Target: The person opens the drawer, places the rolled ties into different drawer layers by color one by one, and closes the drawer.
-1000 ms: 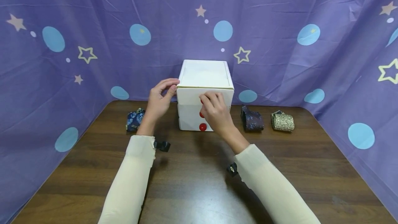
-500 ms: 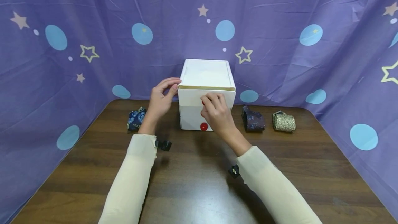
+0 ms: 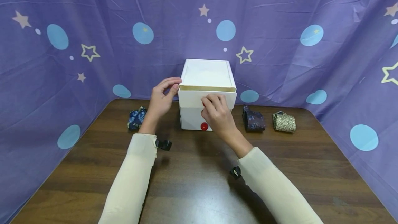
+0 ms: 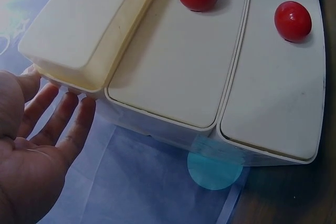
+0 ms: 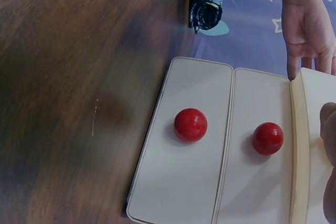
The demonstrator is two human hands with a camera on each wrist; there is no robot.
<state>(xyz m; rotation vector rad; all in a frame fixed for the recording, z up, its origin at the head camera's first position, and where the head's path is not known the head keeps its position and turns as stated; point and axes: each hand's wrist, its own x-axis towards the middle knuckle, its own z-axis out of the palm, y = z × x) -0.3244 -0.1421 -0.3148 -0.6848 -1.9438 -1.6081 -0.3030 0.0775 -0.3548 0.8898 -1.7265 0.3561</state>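
Observation:
A small white three-drawer cabinet (image 3: 207, 72) stands at the back middle of the table, a round red knob on each drawer. Its top drawer (image 3: 190, 98) is pulled partway out, with a gap along the upper edge. My right hand (image 3: 217, 113) pinches this drawer's knob, mostly hidden behind the fingers. At the cabinet's upper left front corner, my left hand (image 3: 161, 98) touches the side with its fingers extended. The middle drawer (image 4: 173, 51) and bottom drawer (image 4: 275, 77) are closed, their red knobs plain in both wrist views.
A rolled navy floral necktie (image 3: 136, 118) lies left of the cabinet, beside the left wrist. To the right lie a rolled dark necktie (image 3: 253, 120) and a rolled gold-patterned necktie (image 3: 284, 122). A purple curtain (image 3: 264, 16) hangs behind the wooden table (image 3: 192, 182).
The top drawer has slid outward toward me, widening the gap over its front. My right hand moves with its knob; the left hand keeps its place at the cabinet's side.

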